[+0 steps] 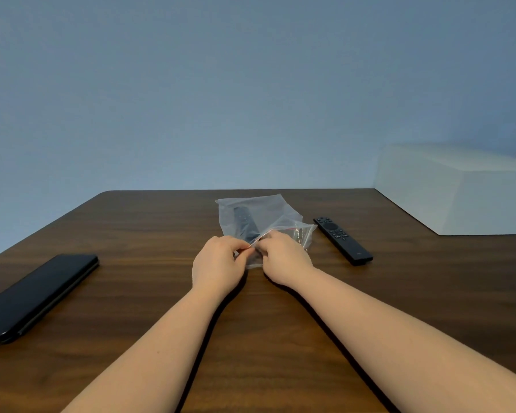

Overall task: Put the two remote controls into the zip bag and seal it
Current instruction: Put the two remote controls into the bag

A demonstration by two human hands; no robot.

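Observation:
A clear zip bag [262, 213] with a red seal line lies in the middle of the dark wooden table [149, 234]. One black remote [244, 224] shows through the plastic inside it. A second black remote [342, 240] lies on the table to the right of the bag, buttons up. My left hand [219, 263] and my right hand [283, 255] meet at the near edge of the bag, and both pinch its mouth by the red strip. My fingers hide part of the opening.
A flat black device [39, 295], like a closed case, lies at the left near the table's edge. A white box-like block [465, 189] stands at the far right corner. A plain blue-grey wall rises behind the table.

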